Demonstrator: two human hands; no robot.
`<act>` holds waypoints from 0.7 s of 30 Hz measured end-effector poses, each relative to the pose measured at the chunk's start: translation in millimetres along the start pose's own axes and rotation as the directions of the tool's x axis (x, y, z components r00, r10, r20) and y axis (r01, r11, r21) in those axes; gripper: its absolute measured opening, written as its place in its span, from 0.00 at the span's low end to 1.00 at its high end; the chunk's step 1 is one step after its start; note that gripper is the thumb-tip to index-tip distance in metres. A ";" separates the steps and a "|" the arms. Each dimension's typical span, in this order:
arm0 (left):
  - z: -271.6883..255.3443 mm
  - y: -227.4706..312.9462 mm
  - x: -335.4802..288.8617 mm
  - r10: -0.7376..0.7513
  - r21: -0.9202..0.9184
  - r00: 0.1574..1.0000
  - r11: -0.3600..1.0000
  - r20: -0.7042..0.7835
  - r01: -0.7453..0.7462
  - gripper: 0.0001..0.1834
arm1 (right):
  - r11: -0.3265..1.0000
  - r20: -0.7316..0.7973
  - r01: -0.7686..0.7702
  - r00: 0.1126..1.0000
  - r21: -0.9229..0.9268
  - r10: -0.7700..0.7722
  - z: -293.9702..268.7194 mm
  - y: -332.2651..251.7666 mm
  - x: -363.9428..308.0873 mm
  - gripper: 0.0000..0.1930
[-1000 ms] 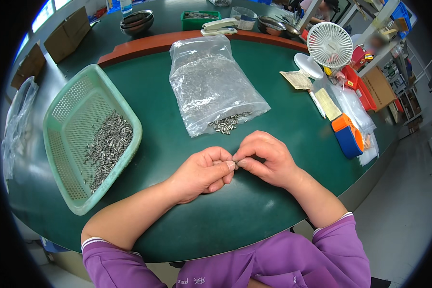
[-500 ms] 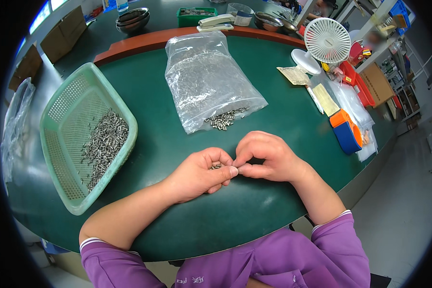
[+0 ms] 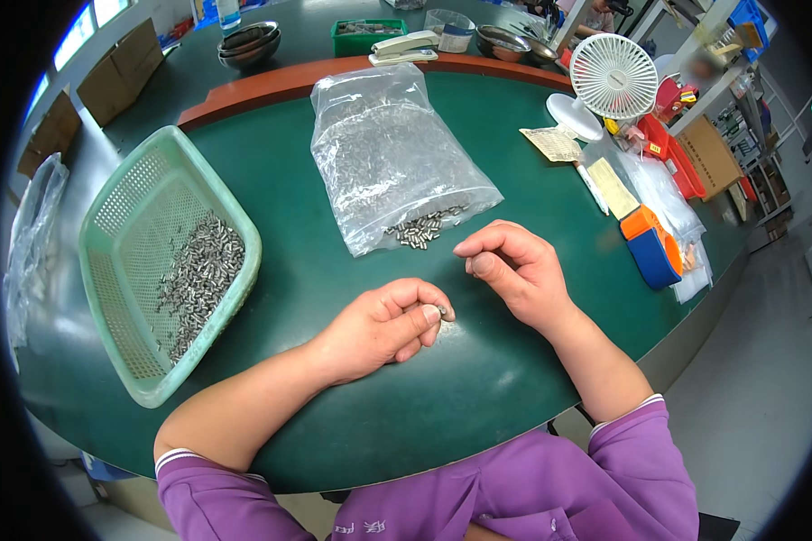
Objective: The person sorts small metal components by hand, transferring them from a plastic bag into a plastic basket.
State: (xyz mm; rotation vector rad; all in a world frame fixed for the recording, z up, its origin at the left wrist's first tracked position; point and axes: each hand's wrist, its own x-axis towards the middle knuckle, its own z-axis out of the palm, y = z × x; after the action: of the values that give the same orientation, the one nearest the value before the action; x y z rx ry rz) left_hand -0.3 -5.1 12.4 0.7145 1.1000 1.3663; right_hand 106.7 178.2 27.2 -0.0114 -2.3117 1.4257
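Observation:
My left hand (image 3: 388,326) is closed above the green tabletop, its thumb pressed against the curled forefinger. A small metal pin (image 3: 443,311) shows at those fingertips; whatever else lies inside the hand is hidden. To its right, my right hand (image 3: 519,275) is raised, thumb and forefinger slightly apart, with nothing visible between them. Beyond both hands lies a clear plastic bag (image 3: 392,144), its near end open. Several short silvery metal pins (image 3: 415,233) spill at its mouth. At the left, a pale green perforated basket (image 3: 122,212) holds a heap of similar pins (image 3: 203,270).
On the right stand a white fan (image 3: 613,77), an orange-and-blue tape roll (image 3: 650,248), a pen (image 3: 592,185), paper slips (image 3: 613,187) and plastic bags (image 3: 663,198). A reddish-brown raised edge (image 3: 280,86) crosses behind the bag, with metal bowls (image 3: 248,45) and a stapler (image 3: 404,43) beyond.
My right hand has parted from the left fingertips and moved up and right, toward the bag's mouth. The left hand has stayed nearly in place, and the pins in its palm no longer show.

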 end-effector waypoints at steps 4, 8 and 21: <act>-1.5 0.7 0.2 0.006 -0.053 0.999 0.999 0.051 -0.004 0.09 | 1.000 -0.061 -0.025 0.998 -0.018 0.024 1.4 3.9 1.6 0.07; -7.5 0.2 2.2 -0.011 -0.140 0.998 0.990 0.062 0.020 0.12 | 0.981 -0.080 0.031 0.996 -0.193 -0.047 2.7 5.1 5.2 0.07; -22.1 -6.0 11.4 -0.037 -0.625 0.997 0.780 -0.073 -0.017 0.13 | 0.772 -0.004 0.145 0.982 -0.618 -0.188 23.0 25.6 16.7 0.12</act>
State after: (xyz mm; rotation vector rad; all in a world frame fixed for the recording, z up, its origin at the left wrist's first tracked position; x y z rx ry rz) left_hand -19.4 0.9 -3.4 0.1568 0.6295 1.6394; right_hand 77.9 174.5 2.2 -0.0425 -2.5418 0.5203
